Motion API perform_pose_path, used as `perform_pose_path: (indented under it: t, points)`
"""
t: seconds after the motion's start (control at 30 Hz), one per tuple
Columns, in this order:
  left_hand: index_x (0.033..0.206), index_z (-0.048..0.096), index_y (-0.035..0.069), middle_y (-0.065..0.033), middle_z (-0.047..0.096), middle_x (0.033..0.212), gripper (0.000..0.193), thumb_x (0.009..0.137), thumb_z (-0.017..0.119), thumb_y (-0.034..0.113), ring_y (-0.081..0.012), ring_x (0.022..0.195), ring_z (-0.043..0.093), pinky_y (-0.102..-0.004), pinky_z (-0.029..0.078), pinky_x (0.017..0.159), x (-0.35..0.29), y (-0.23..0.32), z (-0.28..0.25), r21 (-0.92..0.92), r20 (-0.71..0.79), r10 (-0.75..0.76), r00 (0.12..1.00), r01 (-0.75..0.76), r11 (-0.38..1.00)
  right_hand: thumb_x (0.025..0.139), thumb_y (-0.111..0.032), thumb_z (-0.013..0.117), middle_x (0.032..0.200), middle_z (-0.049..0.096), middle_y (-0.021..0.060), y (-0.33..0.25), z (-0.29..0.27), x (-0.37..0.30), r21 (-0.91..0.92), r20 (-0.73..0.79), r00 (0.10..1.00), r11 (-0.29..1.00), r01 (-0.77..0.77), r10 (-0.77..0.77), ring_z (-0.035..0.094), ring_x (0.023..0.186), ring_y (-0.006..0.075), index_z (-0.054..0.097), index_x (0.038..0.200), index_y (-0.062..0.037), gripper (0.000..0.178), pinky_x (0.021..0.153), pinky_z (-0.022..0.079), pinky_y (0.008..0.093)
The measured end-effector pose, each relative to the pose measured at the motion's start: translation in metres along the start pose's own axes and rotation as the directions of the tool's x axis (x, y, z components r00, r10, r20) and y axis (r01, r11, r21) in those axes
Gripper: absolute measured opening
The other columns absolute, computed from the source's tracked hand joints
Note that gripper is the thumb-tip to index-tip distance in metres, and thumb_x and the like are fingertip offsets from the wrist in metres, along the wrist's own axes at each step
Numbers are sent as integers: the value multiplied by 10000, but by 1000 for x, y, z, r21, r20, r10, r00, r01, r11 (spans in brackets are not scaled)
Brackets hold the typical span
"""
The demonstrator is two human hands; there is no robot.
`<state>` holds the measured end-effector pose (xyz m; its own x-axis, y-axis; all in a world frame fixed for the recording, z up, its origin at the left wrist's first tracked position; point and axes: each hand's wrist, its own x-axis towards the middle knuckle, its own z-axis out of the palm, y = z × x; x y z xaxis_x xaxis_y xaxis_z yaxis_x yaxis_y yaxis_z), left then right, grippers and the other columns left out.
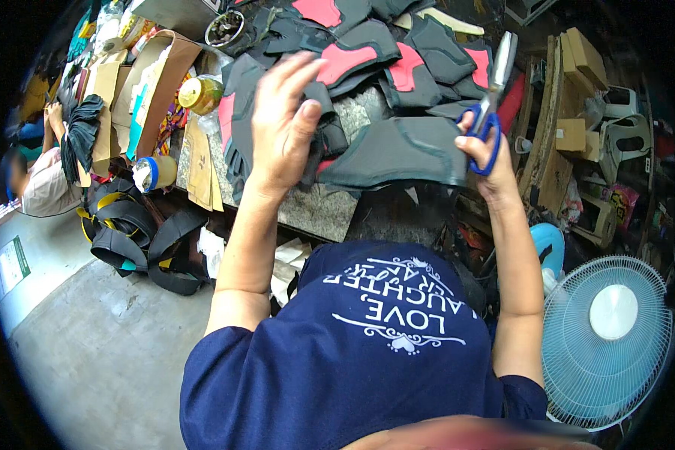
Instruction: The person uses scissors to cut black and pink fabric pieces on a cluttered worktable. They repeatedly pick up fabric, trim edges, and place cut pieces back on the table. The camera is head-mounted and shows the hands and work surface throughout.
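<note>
The dark grey panel lies at the near edge of the bench, toward its right end. The right hand grasps 1 pair of blue-handled scissors, blades pointing toward the far edge; its thumb and fingertip meet the panel's right end, though whether they pinch it I cannot tell. The left hand is blurred, fingers released and loosely spread above the bench's left part. Dark pieces with pink patches cover the far side.

The step in hand looks like handling 1 panel between cuts; any trimming would call for the left hand to steady it.
</note>
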<state>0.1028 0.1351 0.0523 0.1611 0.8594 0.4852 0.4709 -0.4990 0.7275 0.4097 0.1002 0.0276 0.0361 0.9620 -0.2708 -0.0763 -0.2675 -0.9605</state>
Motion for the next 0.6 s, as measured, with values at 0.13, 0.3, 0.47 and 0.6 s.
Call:
perform_pose_path:
  t: [0.13, 0.3, 0.47, 0.6]
  points:
    - [1227, 566, 21, -182, 559, 1251, 577, 897, 525, 492, -318, 1183, 514, -439, 358, 1029, -11, 35, 36, 12, 495, -81, 865, 87, 996, 712, -165, 729, 915, 535, -7, 12, 16, -15, -178, 129, 991, 984, 0, 23, 521, 849, 103, 557, 991, -69, 341, 783, 429, 254]
    - [1141, 599, -12, -222, 623, 1112, 584, 813, 637, 470, -334, 1032, 609, -401, 465, 896, -27, 30, 79, 73, 667, -332, 667, 385, 920, 758, -154, 716, 877, 558, 11, 16, 15, -29, -177, 166, 986, 984, 24, 6, 540, 802, 103, 550, 962, -63, 279, 743, 441, 246]
    - [1016, 641, -26, -182, 677, 872, 407, 799, 694, 315, -218, 812, 658, -329, 493, 781, -37, 9, 72, 79, 592, -434, 679, 487, 870, 913, -281, 599, 659, 581, 33, 11, -18, -53, -179, 441, 824, 935, -306, 355, 568, 589, 112, 528, 890, -58, 235, 558, 438, 240]
    - [1010, 649, -18, -183, 672, 849, 396, 791, 708, 307, -226, 790, 662, -331, 495, 751, -40, 4, 62, 115, 569, -421, 706, 438, 892, 909, -456, 574, 668, 595, 46, 8, -38, -69, -222, 535, 683, 863, -453, 496, 590, 582, 119, 541, 879, -36, 423, 542, 461, 233]
